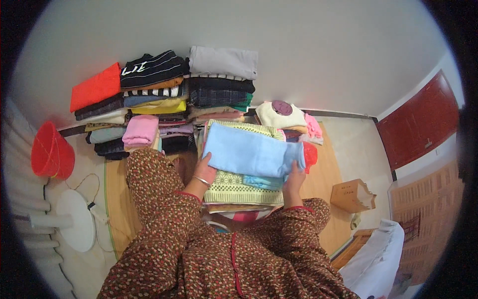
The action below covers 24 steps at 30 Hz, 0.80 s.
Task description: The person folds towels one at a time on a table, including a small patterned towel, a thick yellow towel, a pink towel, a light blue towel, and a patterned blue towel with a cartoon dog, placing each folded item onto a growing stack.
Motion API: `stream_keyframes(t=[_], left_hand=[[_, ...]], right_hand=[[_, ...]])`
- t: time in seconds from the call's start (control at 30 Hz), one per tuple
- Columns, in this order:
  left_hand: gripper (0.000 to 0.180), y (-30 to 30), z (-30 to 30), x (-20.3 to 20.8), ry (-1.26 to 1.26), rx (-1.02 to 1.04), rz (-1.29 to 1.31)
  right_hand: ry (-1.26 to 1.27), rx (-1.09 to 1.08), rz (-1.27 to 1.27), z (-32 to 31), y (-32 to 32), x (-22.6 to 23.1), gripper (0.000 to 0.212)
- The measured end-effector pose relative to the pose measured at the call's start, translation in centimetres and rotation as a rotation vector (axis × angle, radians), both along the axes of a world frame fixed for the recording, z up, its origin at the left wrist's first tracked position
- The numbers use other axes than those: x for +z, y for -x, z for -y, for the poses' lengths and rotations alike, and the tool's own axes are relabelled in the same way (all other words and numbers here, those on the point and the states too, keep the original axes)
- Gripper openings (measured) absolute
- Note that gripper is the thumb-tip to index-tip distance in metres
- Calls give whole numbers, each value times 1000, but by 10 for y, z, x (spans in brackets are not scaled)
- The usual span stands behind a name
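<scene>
Nearest, a brown floral garment (199,259) covers the person's lap and spread legs. Just past it, the left hand (205,172), with a silver bangle (201,181) at the wrist, pinches the lower left corner of a folded light-blue cloth (251,149). The right hand (295,174) holds the cloth's opposite end, near its lower right corner. So each grip is closed narrowly on fabric, and neither hand is clearly nearer: the cloth spans the space between them, lying just forward of both. Its long axis runs from left to right, dipping slightly toward the right hand.

Beneath it, a brighter blue folded cloth (262,182) shows on a pale green patterned cloth (219,192) that tops a pile between the legs; whether the held cloth touches that pile, I cannot tell. A red thing (310,157) sits just beyond the right hand. Farther out, a pink folded cloth (141,130) lies forward and left of the left hand, in front of tall clothing stacks topped by orange-red (96,87), black striped (154,69) and grey (224,61) pieces, backed by a pale wall (308,55).
</scene>
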<state>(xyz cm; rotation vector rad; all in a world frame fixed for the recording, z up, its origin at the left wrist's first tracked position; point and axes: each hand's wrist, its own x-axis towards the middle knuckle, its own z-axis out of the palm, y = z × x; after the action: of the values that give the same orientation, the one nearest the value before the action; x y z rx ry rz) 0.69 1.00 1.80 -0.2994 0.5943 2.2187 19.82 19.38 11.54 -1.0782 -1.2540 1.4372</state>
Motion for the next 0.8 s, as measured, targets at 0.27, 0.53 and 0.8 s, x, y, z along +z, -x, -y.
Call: stream_keyframes(t=[0.27,0.53,0.8], left_hand=[[48,1,-4,4,-36,-10,74],[49,-1,-2,11,-32,-96,-39],[46,-4,-3,13,47,-108,-57]], right_hand=[[-1045,564,689,41,48,-3,58],[-1216,707,899,54,51,-12,61],[-1140,1005,1083,44,50,12,55]])
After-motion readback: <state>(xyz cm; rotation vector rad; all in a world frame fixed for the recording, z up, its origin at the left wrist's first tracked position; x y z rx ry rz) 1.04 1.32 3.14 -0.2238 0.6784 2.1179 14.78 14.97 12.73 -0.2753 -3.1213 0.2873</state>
